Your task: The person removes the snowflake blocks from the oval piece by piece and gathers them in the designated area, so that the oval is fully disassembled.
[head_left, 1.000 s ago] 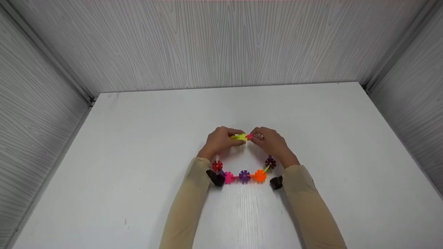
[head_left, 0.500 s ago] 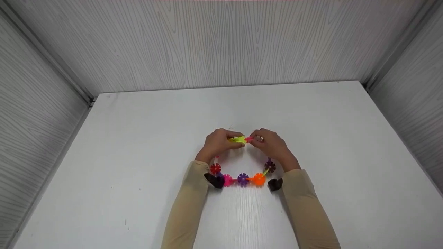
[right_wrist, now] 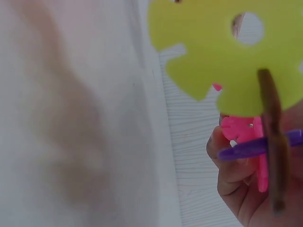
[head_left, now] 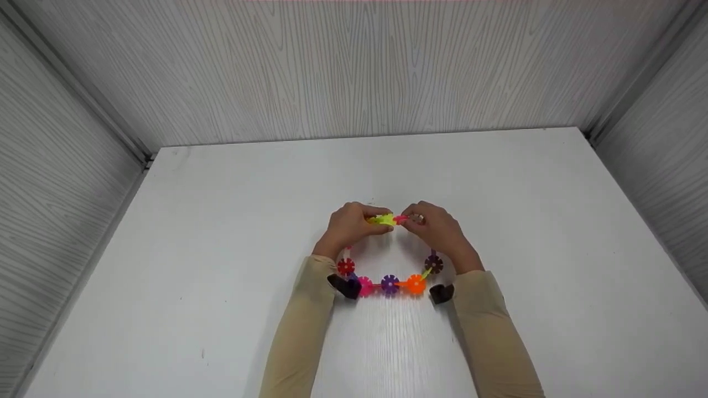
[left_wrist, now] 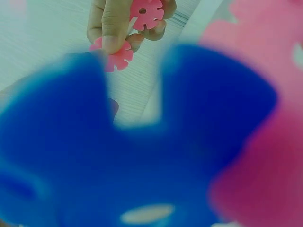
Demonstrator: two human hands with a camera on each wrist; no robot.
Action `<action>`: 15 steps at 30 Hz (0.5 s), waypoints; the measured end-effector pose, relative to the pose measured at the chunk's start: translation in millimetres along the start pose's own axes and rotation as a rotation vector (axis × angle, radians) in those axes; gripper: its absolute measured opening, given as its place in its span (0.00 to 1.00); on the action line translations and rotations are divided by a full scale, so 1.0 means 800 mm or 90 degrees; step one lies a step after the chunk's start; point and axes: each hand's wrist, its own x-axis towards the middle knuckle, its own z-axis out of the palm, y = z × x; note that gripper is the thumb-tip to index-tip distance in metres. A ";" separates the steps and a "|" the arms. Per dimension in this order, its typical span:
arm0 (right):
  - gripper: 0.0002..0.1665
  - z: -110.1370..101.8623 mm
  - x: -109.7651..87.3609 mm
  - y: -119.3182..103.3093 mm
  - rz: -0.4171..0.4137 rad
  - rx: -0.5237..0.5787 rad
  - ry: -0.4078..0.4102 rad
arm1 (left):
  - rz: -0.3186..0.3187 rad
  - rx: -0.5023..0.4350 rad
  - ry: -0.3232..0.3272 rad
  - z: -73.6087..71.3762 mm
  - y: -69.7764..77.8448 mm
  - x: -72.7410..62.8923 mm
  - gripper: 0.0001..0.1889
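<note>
Both hands hold up the far side of a ring-shaped chain of notched plastic discs over the white table. My left hand (head_left: 345,226) pinches a yellow notched disc (head_left: 385,219) between thumb and fingers. Against its right edge, a pink notched disc (head_left: 399,220) is pinched by my right hand (head_left: 437,229). The two discs touch; whether their slots interlock is too small to tell. Nearer the body, the chain shows a red disc (head_left: 346,267), a purple disc (head_left: 390,284), an orange disc (head_left: 416,284) and a dark maroon disc (head_left: 433,264). Both hands hide the chain's sides.
The white table (head_left: 221,221) spreads around the chain, with wood-grain panels (head_left: 354,66) behind and at both sides. A blurred blue disc (left_wrist: 137,156) fills much of the left wrist view. Black wrist devices (head_left: 441,293) sit close to the chain's near side.
Both hands dip slightly toward the body, then rise back, still pinching the yellow and pink discs. The near part of the chain shifts slightly with them.
</note>
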 end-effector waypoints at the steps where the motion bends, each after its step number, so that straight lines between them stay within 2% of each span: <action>1: 0.15 0.000 -0.001 0.000 0.001 0.002 0.000 | -0.001 0.000 0.001 0.000 0.001 -0.001 0.23; 4: 0.15 -0.002 -0.002 -0.001 0.010 0.012 0.002 | 0.003 0.001 0.005 -0.001 0.005 -0.003 0.22; 9: 0.16 -0.009 -0.004 0.007 0.015 0.037 0.008 | 0.033 0.006 0.002 -0.008 0.005 -0.006 0.24; 12: 0.13 -0.020 -0.010 0.024 0.037 0.050 0.046 | 0.010 -0.014 0.050 -0.021 -0.005 -0.011 0.23; 15: 0.11 -0.033 -0.015 0.040 0.054 0.079 0.091 | -0.019 -0.073 0.104 -0.034 -0.014 -0.015 0.22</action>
